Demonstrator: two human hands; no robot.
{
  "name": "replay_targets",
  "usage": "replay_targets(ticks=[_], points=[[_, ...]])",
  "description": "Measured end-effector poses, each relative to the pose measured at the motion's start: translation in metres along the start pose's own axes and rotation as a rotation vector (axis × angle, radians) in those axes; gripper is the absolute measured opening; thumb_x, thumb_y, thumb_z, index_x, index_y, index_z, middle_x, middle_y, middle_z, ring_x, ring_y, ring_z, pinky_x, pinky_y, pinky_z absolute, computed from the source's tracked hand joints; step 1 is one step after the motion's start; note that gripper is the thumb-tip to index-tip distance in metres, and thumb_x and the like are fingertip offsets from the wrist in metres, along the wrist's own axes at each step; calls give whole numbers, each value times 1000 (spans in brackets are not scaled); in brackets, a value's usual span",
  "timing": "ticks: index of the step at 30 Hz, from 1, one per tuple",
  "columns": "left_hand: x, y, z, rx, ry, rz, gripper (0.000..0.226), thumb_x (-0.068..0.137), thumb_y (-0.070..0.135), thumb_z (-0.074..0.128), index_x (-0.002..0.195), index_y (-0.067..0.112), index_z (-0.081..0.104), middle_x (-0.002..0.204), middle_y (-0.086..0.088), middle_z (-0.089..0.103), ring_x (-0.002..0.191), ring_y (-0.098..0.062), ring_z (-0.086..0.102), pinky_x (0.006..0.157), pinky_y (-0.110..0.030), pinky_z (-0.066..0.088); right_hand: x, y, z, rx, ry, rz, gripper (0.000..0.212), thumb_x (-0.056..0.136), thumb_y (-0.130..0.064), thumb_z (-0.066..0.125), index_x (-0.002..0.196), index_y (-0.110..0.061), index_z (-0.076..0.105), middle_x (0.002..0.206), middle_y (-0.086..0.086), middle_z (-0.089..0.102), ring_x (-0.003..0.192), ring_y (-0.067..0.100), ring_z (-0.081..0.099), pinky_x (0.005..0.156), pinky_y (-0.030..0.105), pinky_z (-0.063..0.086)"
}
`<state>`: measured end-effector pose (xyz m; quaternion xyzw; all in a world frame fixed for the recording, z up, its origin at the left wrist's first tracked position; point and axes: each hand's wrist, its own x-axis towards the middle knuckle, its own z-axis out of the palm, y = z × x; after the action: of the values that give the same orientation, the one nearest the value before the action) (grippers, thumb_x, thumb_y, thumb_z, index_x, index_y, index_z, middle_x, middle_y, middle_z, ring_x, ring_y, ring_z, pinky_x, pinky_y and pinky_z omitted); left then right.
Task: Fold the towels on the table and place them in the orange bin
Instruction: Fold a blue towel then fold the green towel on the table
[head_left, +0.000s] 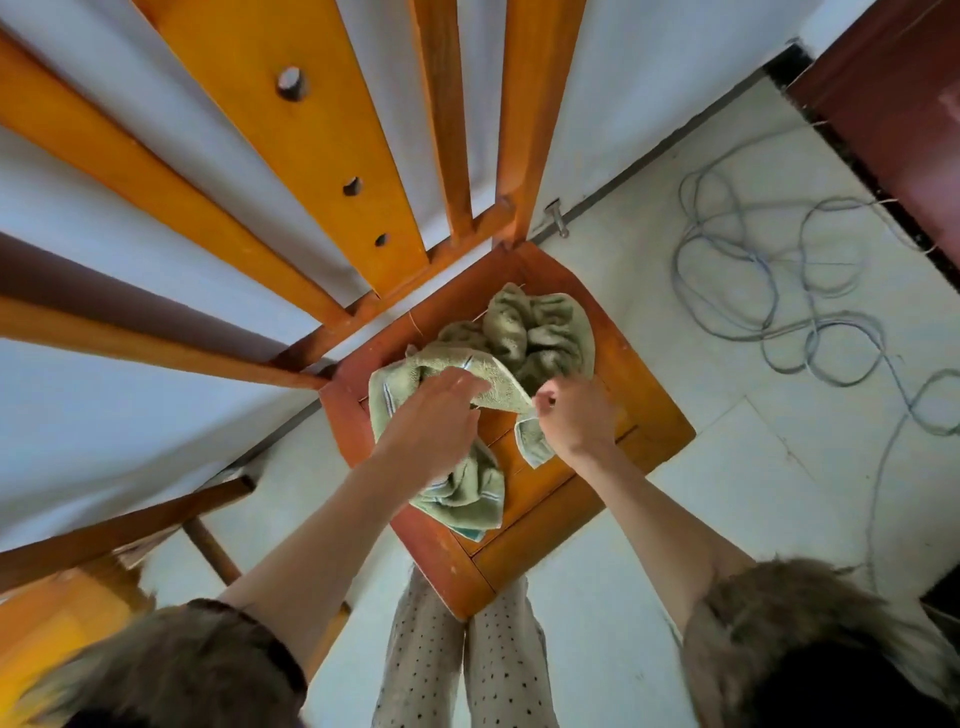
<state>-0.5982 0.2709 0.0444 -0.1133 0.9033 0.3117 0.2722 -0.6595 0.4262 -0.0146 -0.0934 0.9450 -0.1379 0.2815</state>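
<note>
Head view looks straight down at your two bare arms reaching over a small square wooden tabletop (652, 410). Your left hand (434, 421) lies on top of a green towel (467, 493), its fingers (470, 383) curled into the cloth near a raised fold. Your right hand (574, 415) pinches the same towel's striped edge between thumb and fingers, lifting that edge off the wood. The towel's near end hangs rumpled toward the tabletop's front edge. A second green towel (540, 332) sits crumpled in a heap at the far side of the tabletop, touching the first. Orange wooden rails (322, 130) stand against the wall beyond. A grey cable (769, 270) lies in loose loops on the pale floor (701, 519) to your right.
</note>
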Motion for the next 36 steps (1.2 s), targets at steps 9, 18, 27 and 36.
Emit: replay_targets(ticks=[9, 18, 27, 36], points=[[18, 18, -8, 69, 31, 79, 44, 96, 8, 41, 139, 19, 39, 144, -1, 39, 135, -20, 32, 109, -37, 31, -12, -14, -17, -116, -66, -124, 42, 95, -33, 50, 132, -14, 46, 131, 4, 52, 126, 22, 44, 103, 42, 40], [19, -11, 15, 108, 45, 90, 66, 91, -3, 42, 148, 22, 18, 157, -1, 12, 144, -23, 11, 115, -44, 22, -16, 1, -8, 113, 22, -225, 17, 96, -20, 50, 104, -9, 60, 102, 4, 68, 91, 17, 64, 75, 31, 56], [-4, 26, -53, 54, 45, 231, 14, 90, 33, 56, 95, 21, 59, 99, 1, 62, 96, -19, 56, 81, -32, 44, -62, -34, -104, 267, 75, -345, 19, 97, -20, 49, 110, -9, 58, 111, 6, 63, 102, 15, 61, 68, 13, 51], [-101, 65, -135, -144, 133, 218, 10, 91, 33, 56, 87, 24, 54, 74, 11, 53, 75, -9, 51, 63, -20, 37, -138, -87, -212, 184, 113, -365, 16, 95, -16, 50, 108, -11, 58, 101, -1, 55, 95, 10, 56, 78, 17, 48]])
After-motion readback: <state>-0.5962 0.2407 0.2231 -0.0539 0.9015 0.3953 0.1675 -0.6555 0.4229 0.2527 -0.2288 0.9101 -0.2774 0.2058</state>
